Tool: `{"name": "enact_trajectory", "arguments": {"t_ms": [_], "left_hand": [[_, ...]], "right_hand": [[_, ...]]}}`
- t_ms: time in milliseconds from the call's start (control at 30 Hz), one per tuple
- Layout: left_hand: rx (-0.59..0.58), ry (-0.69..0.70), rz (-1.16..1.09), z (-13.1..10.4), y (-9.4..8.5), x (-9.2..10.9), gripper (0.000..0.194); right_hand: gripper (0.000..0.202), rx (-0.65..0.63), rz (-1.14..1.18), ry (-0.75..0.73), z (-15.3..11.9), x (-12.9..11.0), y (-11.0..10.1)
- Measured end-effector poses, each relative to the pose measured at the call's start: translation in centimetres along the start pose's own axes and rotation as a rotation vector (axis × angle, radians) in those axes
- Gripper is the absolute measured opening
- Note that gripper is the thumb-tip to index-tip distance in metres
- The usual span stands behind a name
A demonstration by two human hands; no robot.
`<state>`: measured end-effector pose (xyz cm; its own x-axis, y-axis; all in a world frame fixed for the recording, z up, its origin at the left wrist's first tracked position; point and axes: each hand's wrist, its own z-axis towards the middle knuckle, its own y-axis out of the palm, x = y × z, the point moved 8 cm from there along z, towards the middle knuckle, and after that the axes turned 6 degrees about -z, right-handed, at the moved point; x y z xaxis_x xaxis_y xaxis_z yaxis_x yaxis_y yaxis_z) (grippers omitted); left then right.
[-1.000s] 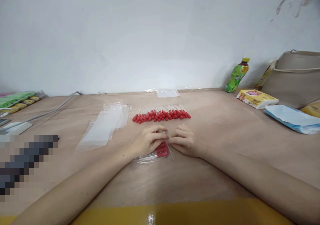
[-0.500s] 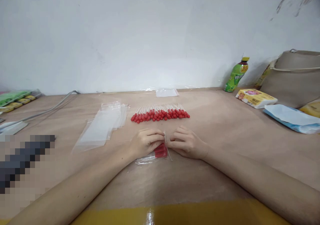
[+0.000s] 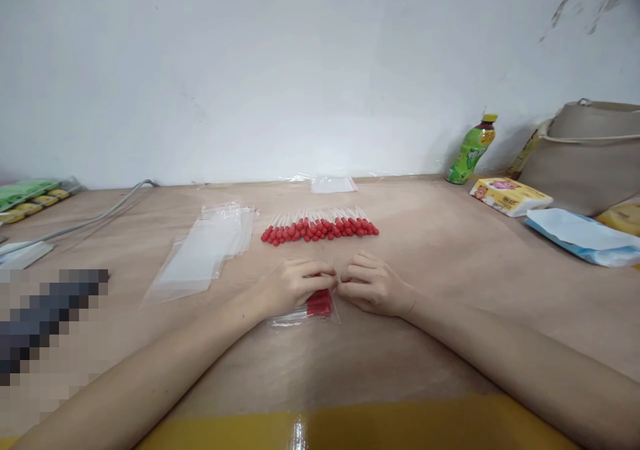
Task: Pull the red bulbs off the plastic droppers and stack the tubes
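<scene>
A clear plastic bag (image 3: 291, 318) lies low in front of me, with red-tipped white sticks (image 3: 319, 303) inside it. My left hand (image 3: 295, 283) rests over the bag, its fingers closed on the bag's upper edge. Against its fingertips, my right hand (image 3: 373, 285) pinches at the bag's right end with curled fingers. The pinched part is mostly hidden by the fingers. Beyond both hands, a row of loose red-tipped sticks (image 3: 320, 229) lies with the red ends toward me.
Flat clear bags (image 3: 195, 257) are stacked at the left, and another bag (image 3: 333, 185) lies by the wall. A green bottle (image 3: 473, 150), a tissue pack (image 3: 510, 195), a blue-white packet (image 3: 583, 237) and a grey bag (image 3: 585, 157) stand right. A cable (image 3: 100, 218) runs left.
My left hand's fingers have moved slightly right along the bag's edge, meeting my right fingertips. The whitish strip seen between the hands is now covered. The right hand has barely moved.
</scene>
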<state>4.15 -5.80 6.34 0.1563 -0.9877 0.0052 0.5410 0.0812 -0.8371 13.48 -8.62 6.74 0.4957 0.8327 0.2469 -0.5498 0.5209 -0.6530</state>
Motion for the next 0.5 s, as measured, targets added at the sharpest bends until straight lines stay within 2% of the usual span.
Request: {"name": "enact_trajectory", "arguments": {"t_ms": [233, 367, 500], "left_hand": [[-0.158, 0.197, 0.276, 0.1, 0.3, 1.7, 0.019], [-0.189, 0.204, 0.323, -0.1, 0.6, 1.8, 0.019], [-0.171, 0.182, 0.290, -0.2, 0.6, 1.5, 0.020]], "right_hand": [[0.020, -0.015, -0.019, 0.017, -0.1, 0.2, 0.2], [0.015, -0.019, -0.006, 0.010, 0.2, 0.0, 0.1], [0.016, -0.033, -0.025, -0.042, 0.4, -0.5, 0.1]]}}
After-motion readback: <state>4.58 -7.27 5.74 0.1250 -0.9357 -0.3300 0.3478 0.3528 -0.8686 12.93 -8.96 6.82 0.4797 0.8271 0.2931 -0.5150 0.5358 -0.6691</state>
